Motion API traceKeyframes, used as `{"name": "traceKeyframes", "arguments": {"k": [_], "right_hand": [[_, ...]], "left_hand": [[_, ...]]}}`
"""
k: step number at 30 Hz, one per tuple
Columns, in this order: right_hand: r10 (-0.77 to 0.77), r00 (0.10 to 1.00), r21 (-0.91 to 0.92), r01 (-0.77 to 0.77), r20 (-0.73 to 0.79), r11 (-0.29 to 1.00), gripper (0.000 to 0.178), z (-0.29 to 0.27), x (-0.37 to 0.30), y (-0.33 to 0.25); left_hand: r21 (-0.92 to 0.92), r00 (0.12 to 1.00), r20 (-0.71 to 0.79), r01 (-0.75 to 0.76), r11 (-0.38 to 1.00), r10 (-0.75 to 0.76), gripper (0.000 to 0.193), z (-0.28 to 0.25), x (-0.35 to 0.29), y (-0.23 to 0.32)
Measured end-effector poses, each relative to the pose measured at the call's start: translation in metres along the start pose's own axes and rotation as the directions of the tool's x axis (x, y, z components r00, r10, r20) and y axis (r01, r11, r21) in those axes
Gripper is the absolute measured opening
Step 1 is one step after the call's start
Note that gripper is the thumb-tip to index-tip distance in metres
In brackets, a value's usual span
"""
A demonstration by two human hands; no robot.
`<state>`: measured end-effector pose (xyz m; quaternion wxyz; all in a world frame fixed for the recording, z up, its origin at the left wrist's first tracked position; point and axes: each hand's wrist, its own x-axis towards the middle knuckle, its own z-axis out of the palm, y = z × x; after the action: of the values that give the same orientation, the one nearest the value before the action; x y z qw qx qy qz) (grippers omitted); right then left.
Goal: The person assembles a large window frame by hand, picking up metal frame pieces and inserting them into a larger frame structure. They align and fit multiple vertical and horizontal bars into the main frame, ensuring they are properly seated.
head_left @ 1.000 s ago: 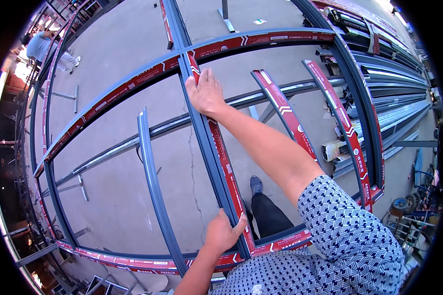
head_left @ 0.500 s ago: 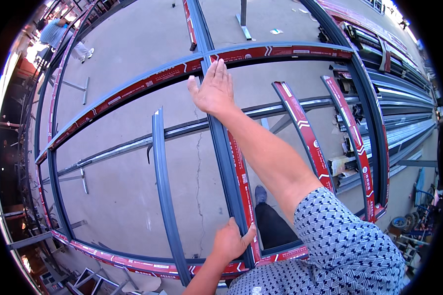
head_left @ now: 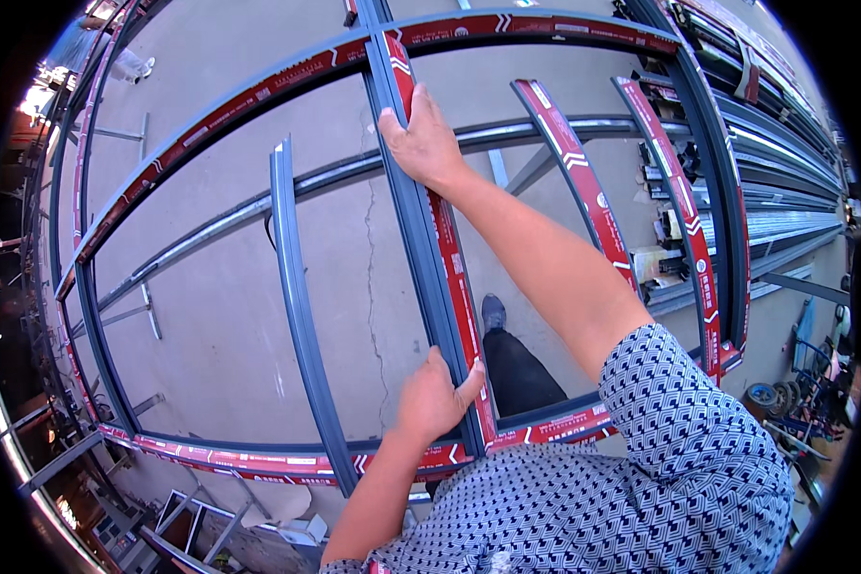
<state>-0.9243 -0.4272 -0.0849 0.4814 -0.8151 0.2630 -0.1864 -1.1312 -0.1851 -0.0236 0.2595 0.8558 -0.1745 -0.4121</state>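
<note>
A long grey metal profile (head_left: 409, 206) with red printed film along its right side runs away from me, its far end meeting the red-filmed crossbar (head_left: 301, 77) of a large frame. My right hand (head_left: 421, 143) straddles this profile below that joint, thumb on its left side and fingers bent over its right. Closer to my body, my left hand (head_left: 435, 394) grips the same profile, with the thumb across the top and the other fingers partly hidden on its left side. The near rail (head_left: 258, 457) of the frame crosses in front of my torso.
A loose grey strip (head_left: 297, 287) lies left of the profile; two red-filmed strips, one nearer (head_left: 579, 177) and one farther right (head_left: 674, 206), lie beyond my right arm. A support rail (head_left: 340, 170) runs underneath. Stacked metal profiles (head_left: 784, 206) fill the right side, near wheeled equipment (head_left: 775, 394).
My right hand has come back from the far joint, going from flat with extended fingers to bent around the profile. My left hand keeps its hold. The whole view has shifted, the frame sitting higher.
</note>
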Motion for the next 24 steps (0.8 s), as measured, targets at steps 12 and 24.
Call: {"name": "traceKeyframes", "arguments": {"k": [12, 24], "right_hand": [[0.025, 0.983, -0.242, 0.019, 0.18, 0.97, 0.068, -0.045, -0.047, -0.009], [-0.055, 0.985, -0.217, 0.09, 0.162, 0.972, 0.055, -0.02, -0.032, 0.019]], "left_hand": [[0.118, 0.96, -0.28, 0.053, 0.992, -0.018, 0.066, 0.006, 0.017, 0.024], [0.048, 0.945, -0.321, 0.086, 0.995, -0.066, 0.06, 0.012, 0.035, 0.025]]}}
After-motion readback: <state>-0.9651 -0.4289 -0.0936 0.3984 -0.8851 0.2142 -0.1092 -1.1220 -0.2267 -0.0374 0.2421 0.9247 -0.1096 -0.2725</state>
